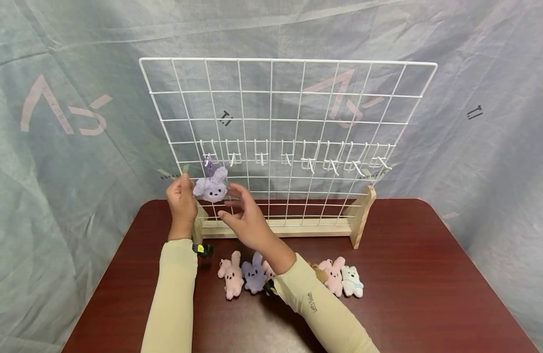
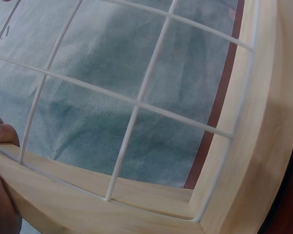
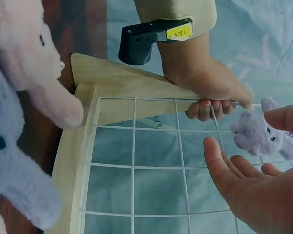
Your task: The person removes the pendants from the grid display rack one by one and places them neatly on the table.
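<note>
A light purple bunny plush (image 1: 214, 189) hangs by a purple loop (image 1: 208, 164) at the leftmost hook of the white wire grid (image 1: 271, 120). My left hand (image 1: 180, 198) grips the left side of the grid's stand, its fingers curled round the wooden post (image 2: 44, 200). Just right of the bunny is my right hand (image 1: 249, 220), fingers spread and bent slightly, holding nothing. In the right wrist view, the bunny's head (image 3: 254, 131) shows beyond the right thumb and fingers, apart from them as far as I can tell.
Several bare white hooks (image 1: 286, 158) line the grid to the right. On the dark red table (image 1: 412, 274) lie a pink bunny (image 1: 233, 279), a purple bunny (image 1: 254, 277), another pink bunny (image 1: 334, 277) and a white bear (image 1: 352, 282). My right forearm partly hides other plush toys.
</note>
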Motion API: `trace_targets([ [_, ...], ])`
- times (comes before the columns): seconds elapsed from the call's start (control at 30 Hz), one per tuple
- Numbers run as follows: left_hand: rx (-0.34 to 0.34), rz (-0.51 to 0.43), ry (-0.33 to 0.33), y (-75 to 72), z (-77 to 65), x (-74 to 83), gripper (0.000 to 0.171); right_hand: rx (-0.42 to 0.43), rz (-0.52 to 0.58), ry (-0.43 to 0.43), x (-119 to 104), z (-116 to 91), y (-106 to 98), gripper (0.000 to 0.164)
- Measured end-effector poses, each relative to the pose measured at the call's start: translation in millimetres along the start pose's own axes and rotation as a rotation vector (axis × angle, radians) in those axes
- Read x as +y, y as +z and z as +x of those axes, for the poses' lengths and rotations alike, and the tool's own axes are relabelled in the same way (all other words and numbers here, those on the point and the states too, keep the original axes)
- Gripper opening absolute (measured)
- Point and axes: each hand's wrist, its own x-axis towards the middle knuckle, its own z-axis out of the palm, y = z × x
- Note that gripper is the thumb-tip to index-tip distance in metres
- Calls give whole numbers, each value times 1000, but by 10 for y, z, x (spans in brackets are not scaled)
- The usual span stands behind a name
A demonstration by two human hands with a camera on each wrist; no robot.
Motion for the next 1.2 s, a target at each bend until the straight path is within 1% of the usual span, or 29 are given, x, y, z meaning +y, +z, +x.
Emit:
trace_targets([
  [0.17, 2, -18, -6, -1, -2, 1, 55, 0, 44, 16, -26, 61, 23, 71],
  [0.4, 29, 14, -4, -5, 8, 9, 53, 10, 74, -17, -81, 131, 63, 68],
  [0.53, 28, 4, 0, -8, 6, 1, 54, 15, 87, -26, -98, 148, 82, 66],
  [0.73, 28, -42, -18, -9, -7, -4, 54, 16, 56, -24, -94, 165, 71, 62],
  [0.87, 31, -37, -33, -18, -13, 3, 51, 14, 43, -29, -102, 177, 73, 62],
  [1.1, 31, 9, -42, -22, -14, 3, 49, -11, 23, -41, -124, 185, 94, 55],
  [1.2, 26, 4, -55, -19, -14, 2, 49, -11, 36, -50, -127, 192, 101, 52],
])
